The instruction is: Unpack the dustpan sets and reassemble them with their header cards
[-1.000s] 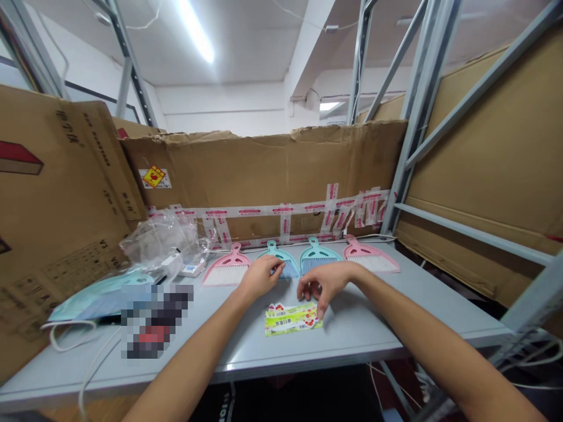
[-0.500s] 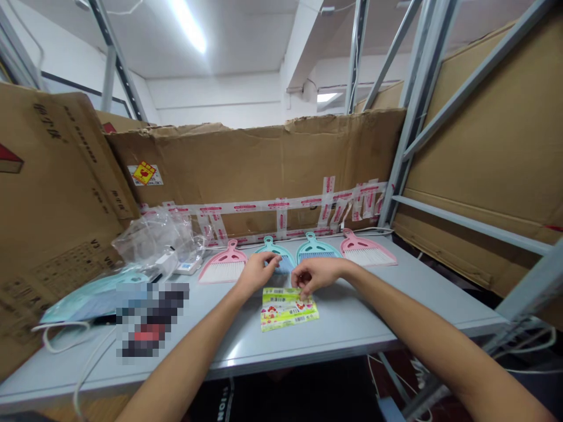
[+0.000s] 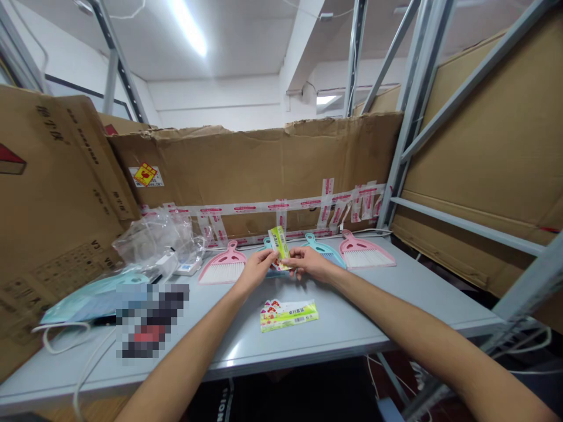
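Between both hands, above the table, is a green and white printed card [image 3: 278, 241], tilted with one end up. My left hand [image 3: 259, 266] pinches its left edge, and the fingers of my right hand [image 3: 305, 262] close on its lower right. A second printed card [image 3: 289, 315] of the same kind lies flat on the table below my hands. Behind the hands stands a row of small dustpans with brushes: a pink dustpan [image 3: 226, 264] at left, a teal dustpan [image 3: 268, 241] mostly hidden by my hands, another teal dustpan [image 3: 323, 248], and a pink dustpan [image 3: 366, 250] at right.
Grey table [image 3: 352, 316] with a cardboard wall [image 3: 246, 170] behind it. At left are a clear plastic bag [image 3: 153, 237], a wrapped teal item [image 3: 92, 293], a blurred-out dark object [image 3: 153, 322] and a white cable [image 3: 81, 375]. A metal shelf frame [image 3: 470, 225] stands at right.
The upper of two cards on the table has been picked up and raised, turned on end, into both hands. The left hand has closed on it; the lower card stays put.
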### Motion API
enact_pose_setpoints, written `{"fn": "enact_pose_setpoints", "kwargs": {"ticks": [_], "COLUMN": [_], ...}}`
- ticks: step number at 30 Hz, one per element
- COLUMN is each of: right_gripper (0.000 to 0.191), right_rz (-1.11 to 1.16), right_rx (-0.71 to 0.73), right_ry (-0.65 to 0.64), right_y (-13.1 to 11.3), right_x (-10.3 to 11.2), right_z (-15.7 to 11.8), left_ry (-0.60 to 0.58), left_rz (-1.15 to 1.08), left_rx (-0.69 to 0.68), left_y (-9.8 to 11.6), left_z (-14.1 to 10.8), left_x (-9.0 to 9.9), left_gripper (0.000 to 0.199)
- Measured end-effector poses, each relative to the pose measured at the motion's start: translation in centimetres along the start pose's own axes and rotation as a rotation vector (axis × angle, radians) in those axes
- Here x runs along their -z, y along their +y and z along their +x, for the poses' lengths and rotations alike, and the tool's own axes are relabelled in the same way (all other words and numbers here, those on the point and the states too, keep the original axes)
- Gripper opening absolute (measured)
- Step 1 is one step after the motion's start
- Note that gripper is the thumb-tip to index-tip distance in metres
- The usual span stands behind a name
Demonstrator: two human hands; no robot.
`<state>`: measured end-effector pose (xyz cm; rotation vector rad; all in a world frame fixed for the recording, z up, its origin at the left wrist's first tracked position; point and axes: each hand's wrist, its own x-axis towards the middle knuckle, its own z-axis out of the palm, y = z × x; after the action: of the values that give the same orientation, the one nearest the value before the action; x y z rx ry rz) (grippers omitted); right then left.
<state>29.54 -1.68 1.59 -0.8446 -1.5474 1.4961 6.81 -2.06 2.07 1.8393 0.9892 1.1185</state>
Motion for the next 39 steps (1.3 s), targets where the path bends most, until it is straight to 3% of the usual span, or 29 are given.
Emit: {"fn": "enact_pose_setpoints", "kwargs": {"ticks": [4,7,10,13,18,23,27,31,35,39], "right_gripper": [0.061,0.057,0.064,0.068,0.054,0.028,0.023,0.022,0.024,0.025], "right_rz": [-0.073,-0.106,-0.191,-0.481,-0.804,-0.969,-1.06,-1.124,-1.212,-1.24], "right_rx": [-0.004,0.063,0.265,0.487,0.716,0.722,0.745,0.83,0.885,0.863], "right_ry": [-0.081,-0.022,0.037,0.098,0.131,0.114,0.117,0.054,0.015,-0.051], "right_y": [0.7,0.7,0.2,-0.3,-0.3,0.2,0.3,0.6,1.1,1.2], "right_x": [-0.2,0.2,0.9,1.6,3.0,4.1,3.7,2.9,2.4,2.4], "right_z": [0.1,0.4,0.2,-0.2,0.1,0.5,0.1,0.0,0.1,-0.1], "left_ry": [0.032,0.023,0.004,-0.058,-0.229,-0.272,-0.134,-0.03,-0.076,-0.136], "left_rz": [0.067,0.012,-0.045,-0.093,-0.15,-0.116,-0.137,-0.083,0.007,0.154], "left_rx": [-0.023,-0.003,0.034,0.091,0.138,0.191,0.322,0.346,0.359,0.36], "left_y": [-0.9,-1.2,-1.1,-0.8,0.5,1.2,0.4,0.0,0.3,0.7], "left_z": [0.3,0.6,0.7,0.5,-0.1,-0.4,0.0,0.1,-0.3,-0.6], "left_x": [0.3,0.8,1.4,1.9,2.7,4.0,5.8,7.7,8.9,9.5], "left_gripper": [0.064,0.065,0.064,0.065,0.067,0.056,0.068,0.079,0.088,0.077]}}
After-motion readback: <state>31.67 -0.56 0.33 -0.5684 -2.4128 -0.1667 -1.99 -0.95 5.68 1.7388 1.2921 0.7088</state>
